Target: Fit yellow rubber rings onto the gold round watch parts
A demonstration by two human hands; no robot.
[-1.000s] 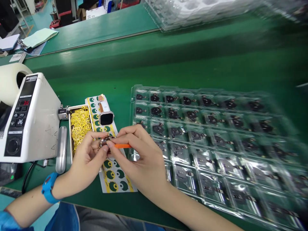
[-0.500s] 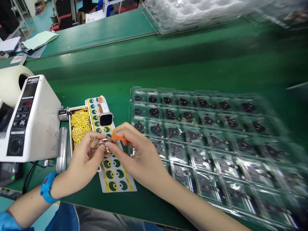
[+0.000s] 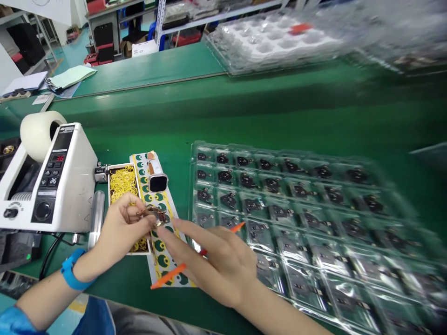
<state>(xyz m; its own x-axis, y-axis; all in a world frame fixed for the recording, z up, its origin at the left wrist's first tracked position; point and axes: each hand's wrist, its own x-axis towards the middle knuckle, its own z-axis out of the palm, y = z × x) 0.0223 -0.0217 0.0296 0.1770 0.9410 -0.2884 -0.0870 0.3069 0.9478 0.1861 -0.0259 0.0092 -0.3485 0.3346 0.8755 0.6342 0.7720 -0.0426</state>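
My left hand (image 3: 120, 232) pinches a small gold-coloured round metal part (image 3: 156, 215), like a watch case, between thumb and fingers. Across my right hand (image 3: 223, 263) runs a thin orange stick (image 3: 169, 276), tucked among the curled fingers, its two ends sticking out on either side. The right thumb and index fingertips are at the right edge of the metal part; whether they touch it I cannot tell. Under the hands lies a sticker sheet (image 3: 161, 261) with green and yellow shapes. A square-faced watch (image 3: 158, 183) rests on its upper end.
A box (image 3: 109, 188) of yellow rings sits left of the sheet, beside a white tape dispenser (image 3: 82, 177) and a clear tube-like object (image 3: 97, 218). Clear trays (image 3: 193, 181) of dark parts cover the right side. More plastic trays (image 3: 240, 51) are stacked at the back.
The orange stick has swung from pointing at the metal part to lying across my right palm. My right hand has turned and moved slightly right and down. The camera view has tilted up.
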